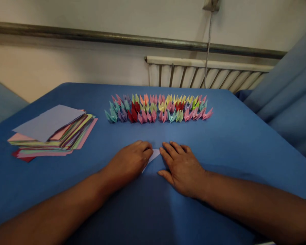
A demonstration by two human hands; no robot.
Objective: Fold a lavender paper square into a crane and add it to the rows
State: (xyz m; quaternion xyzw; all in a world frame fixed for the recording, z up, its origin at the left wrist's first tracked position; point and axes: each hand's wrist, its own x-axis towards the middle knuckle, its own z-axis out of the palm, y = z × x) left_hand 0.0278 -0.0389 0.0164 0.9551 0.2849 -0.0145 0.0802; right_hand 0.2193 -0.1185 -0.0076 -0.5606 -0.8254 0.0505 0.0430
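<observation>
A small pale sheet of paper (153,157) lies on the blue table (234,143), mostly hidden under both hands. My left hand (129,162) rests on its left part with fingers curled down against it. My right hand (180,167) lies flat on its right part, fingers stretched and pressing down. Beyond the hands stand rows of several small folded paper cranes (158,109) in pink, red, yellow, green and blue.
A fanned stack of coloured paper squares (53,132) sits at the table's left, a lilac sheet on top. A radiator (204,75) and a wall pipe (117,38) run behind the table. Blue fabric (293,92) rises at the right.
</observation>
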